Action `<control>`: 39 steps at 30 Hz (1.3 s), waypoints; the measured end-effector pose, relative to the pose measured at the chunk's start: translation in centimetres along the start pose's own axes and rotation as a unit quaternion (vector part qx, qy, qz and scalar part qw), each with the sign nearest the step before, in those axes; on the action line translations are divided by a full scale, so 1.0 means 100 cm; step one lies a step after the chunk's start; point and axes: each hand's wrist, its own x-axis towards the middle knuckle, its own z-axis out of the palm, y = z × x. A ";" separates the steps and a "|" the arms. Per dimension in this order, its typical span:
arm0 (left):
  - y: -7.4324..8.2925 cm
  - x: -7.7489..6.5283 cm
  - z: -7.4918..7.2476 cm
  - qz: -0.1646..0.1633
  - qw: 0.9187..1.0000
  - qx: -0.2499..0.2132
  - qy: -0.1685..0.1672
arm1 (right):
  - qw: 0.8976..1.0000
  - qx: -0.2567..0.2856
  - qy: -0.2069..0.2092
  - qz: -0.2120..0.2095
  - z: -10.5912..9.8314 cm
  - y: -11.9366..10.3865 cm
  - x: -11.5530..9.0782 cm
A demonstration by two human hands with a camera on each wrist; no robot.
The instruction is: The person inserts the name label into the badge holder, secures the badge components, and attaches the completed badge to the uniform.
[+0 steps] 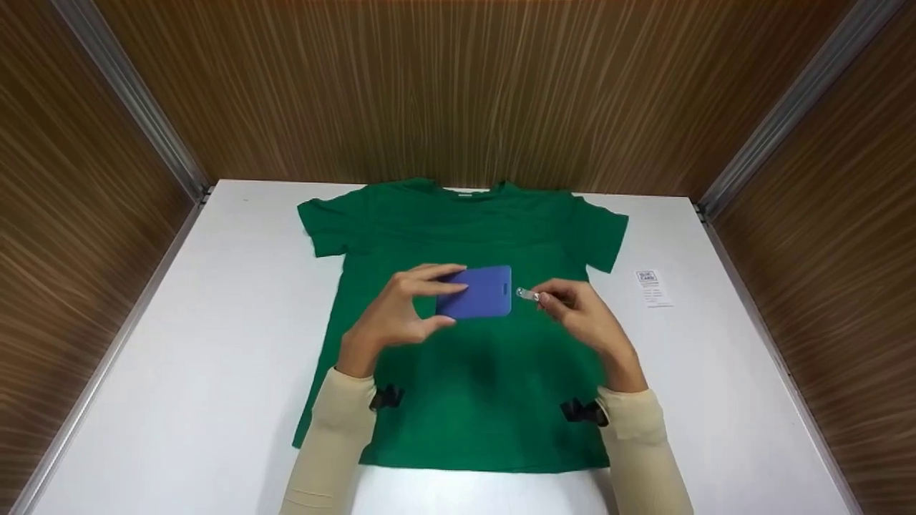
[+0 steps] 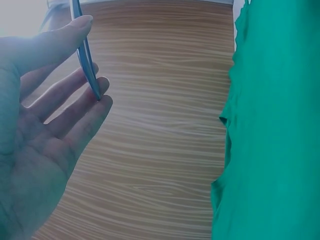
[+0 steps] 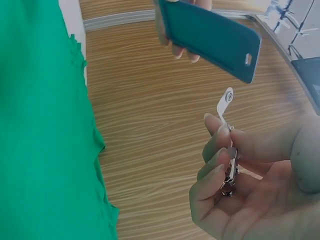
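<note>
The left grip (image 1: 390, 311) pinches the blue-violet badge holder (image 1: 478, 299) by its nine o'clock end, thumb at the six o'clock edge, above the green T-shirt (image 1: 476, 408), while the right grip (image 1: 588, 320) pinches a small clip (image 1: 528, 294) by its pale strap (image 3: 224, 103), the metal body lying inside the curled fingers. The slot (image 1: 504, 289) sits at the holder's three o'clock end, and the strap's tip points at it from just beside, not touching. The step in hand appears to be bringing strap to slot; it should go best with the holder held steady by its edges, fingers clear of the slot, the strap's flat width turned to match the slot's twelve-to-six length, and the tip fed straight toward nine o'clock. A pinch nearer the tip would probably stop the strap bending against the rim. As for writing, the paper tag (image 1: 652, 288) on the white surface (image 1: 715, 400), between two and three o'clock from the shirt's middle, has a boxed heading whose lower line seems to read "CARD"; the upper word and fine print are too blurred, the collar label (image 1: 465, 194) at twelve o'clock is illegible, and no brand shows on holder or clip
</note>
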 end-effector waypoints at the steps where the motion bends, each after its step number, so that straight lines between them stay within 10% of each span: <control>1: 0.000 0.000 0.000 0.000 1.000 0.001 0.000 | 1.000 -0.006 0.002 0.001 -0.001 0.001 0.002; 39: -0.004 -0.003 -0.006 -0.009 1.000 0.004 0.007 | 0.981 -0.163 -0.012 0.109 -0.017 0.055 0.103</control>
